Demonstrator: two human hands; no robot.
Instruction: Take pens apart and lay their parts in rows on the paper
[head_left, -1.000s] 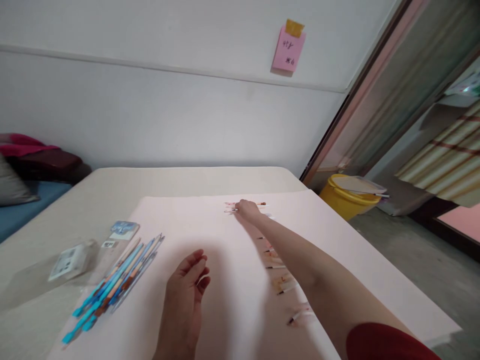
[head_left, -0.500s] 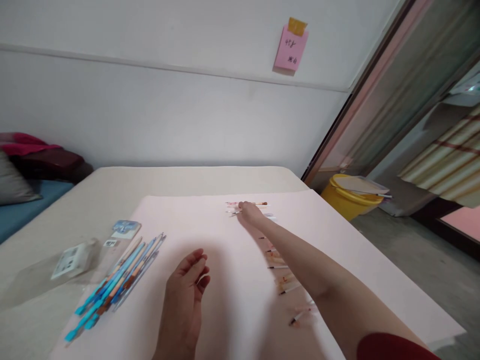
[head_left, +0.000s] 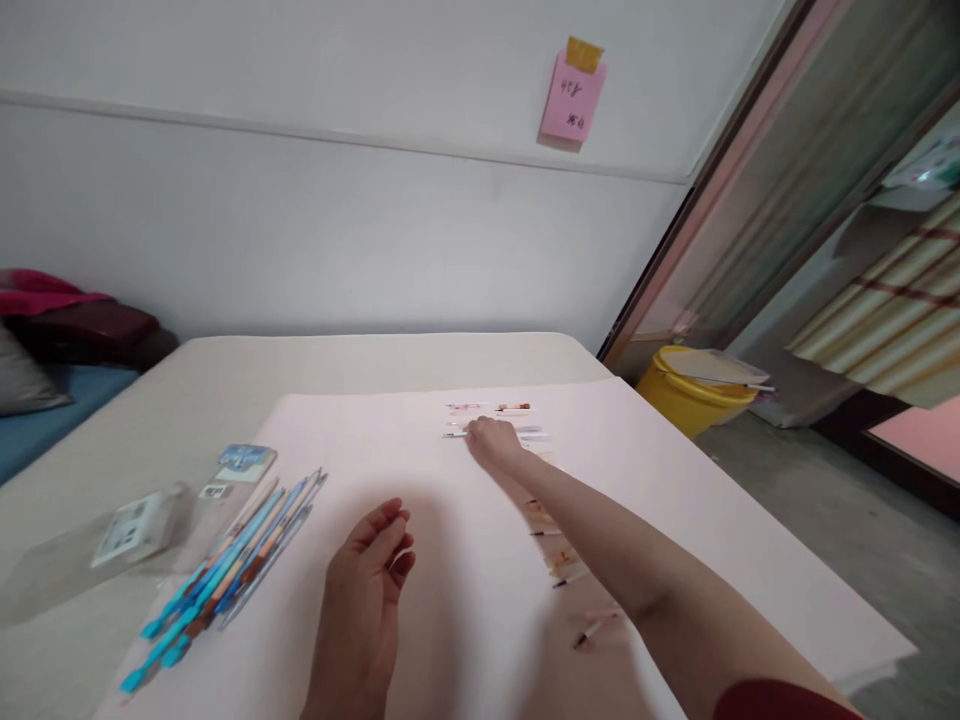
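Note:
My right hand (head_left: 493, 440) reaches far over the pink sheet (head_left: 360, 430), fingers closed on a thin white pen refill (head_left: 454, 435) whose dark tip points left. Under and beside that hand lie clear pen parts (head_left: 532, 433). Farther back are a pinkish pen piece (head_left: 466, 406) and a brown-ended one (head_left: 514, 407). A column of dark-tipped refills and pen parts (head_left: 596, 628) runs toward me, partly covered by my forearm. My left hand (head_left: 367, 585) hovers near the front middle, loosely curled, with nothing visible in it. To its left lies a pile of blue and brown pens (head_left: 232, 565).
Clear plastic packaging (head_left: 135, 530) and a blue-topped clear sleeve (head_left: 246, 460) lie at the left. The cream table (head_left: 390, 360) meets a white wall bearing a pink note (head_left: 571, 98). A yellow bin (head_left: 686, 400) stands off the right edge.
My right hand has shifted slightly nearer to me, uncovering the pinkish and brown-ended pen pieces at the back. My left hand keeps nearly the same place. The view has turned slightly right.

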